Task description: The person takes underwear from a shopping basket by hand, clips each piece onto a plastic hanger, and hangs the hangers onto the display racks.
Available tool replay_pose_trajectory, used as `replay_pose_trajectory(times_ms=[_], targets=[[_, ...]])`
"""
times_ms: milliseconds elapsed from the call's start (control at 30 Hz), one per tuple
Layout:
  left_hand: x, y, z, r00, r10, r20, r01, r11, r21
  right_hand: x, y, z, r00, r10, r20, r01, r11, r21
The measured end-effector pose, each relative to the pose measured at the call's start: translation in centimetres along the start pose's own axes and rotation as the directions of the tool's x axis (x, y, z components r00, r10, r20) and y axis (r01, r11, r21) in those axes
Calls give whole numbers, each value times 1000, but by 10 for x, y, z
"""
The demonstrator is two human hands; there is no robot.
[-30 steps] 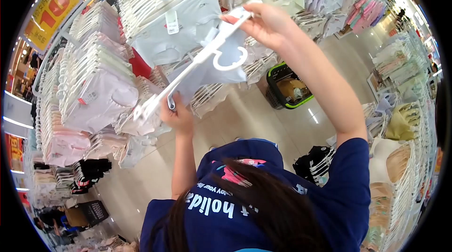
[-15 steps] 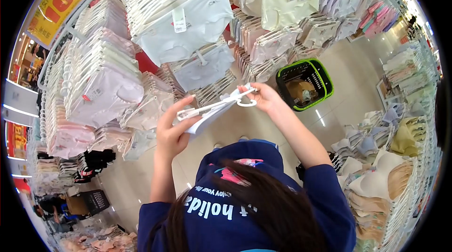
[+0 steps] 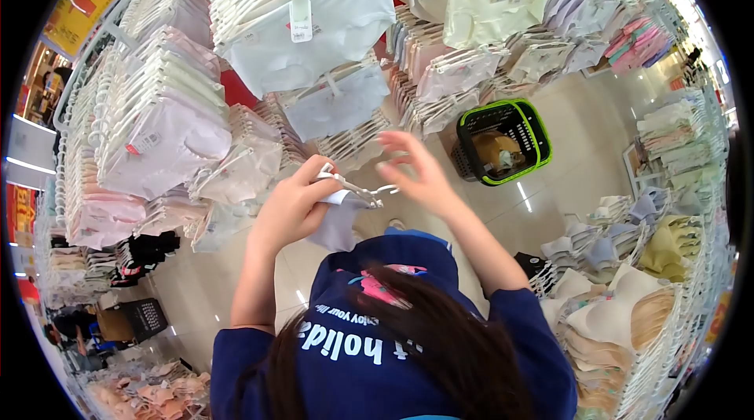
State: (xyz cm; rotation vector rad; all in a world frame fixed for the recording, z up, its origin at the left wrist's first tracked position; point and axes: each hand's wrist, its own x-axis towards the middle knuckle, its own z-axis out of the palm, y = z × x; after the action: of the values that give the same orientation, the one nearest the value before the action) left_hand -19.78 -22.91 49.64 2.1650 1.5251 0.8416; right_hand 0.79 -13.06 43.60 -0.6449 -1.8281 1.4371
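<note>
My left hand [image 3: 292, 206] is closed around one end of a white plastic hanger [image 3: 357, 189]. A pale lilac pair of underpants [image 3: 338, 225] hangs down below the hanger, partly hidden by that hand. Just right of the hanger's hook is my right hand [image 3: 418, 173], with its fingers apart and nothing visible in them. Its fingertips are slightly blurred. Whether the thumb touches the hook I cannot tell.
Racks of underwear on hangers stand ahead, with white underpants [image 3: 314, 35] in front and lilac ones [image 3: 169, 137] to the left. A black and green shopping basket [image 3: 465, 162] stands on the floor. Bras [image 3: 620, 306] hang at right. A yellow price sign [image 3: 90, 0] is upper left.
My right hand has let go of the hanger's far end and its fingers have spread. The hanger has turned and tilted in my left hand, and the underpants now hang lower.
</note>
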Motion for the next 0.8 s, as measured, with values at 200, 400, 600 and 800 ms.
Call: replay_pose_trajectory(times_ms=[200, 400, 600, 800], targets=[[-4, -4, -1, 999, -39, -3, 39, 999, 10, 22, -19, 53, 983, -110, 148, 78, 975, 206], [-19, -4, -3, 994, -105, -28, 105, 994, 34, 16, -11, 64, 996, -43, 84, 25, 979, 203], [-35, -3, -9, 940, -280, -195, 251, 955, -158, 15, -18, 59, 998, -58, -22, 62, 941, 333], [-40, -11, -13, 915, -301, -270, 293, 954, -69, 13, -12, 63, 992, -97, 84, 49, 891, 452]])
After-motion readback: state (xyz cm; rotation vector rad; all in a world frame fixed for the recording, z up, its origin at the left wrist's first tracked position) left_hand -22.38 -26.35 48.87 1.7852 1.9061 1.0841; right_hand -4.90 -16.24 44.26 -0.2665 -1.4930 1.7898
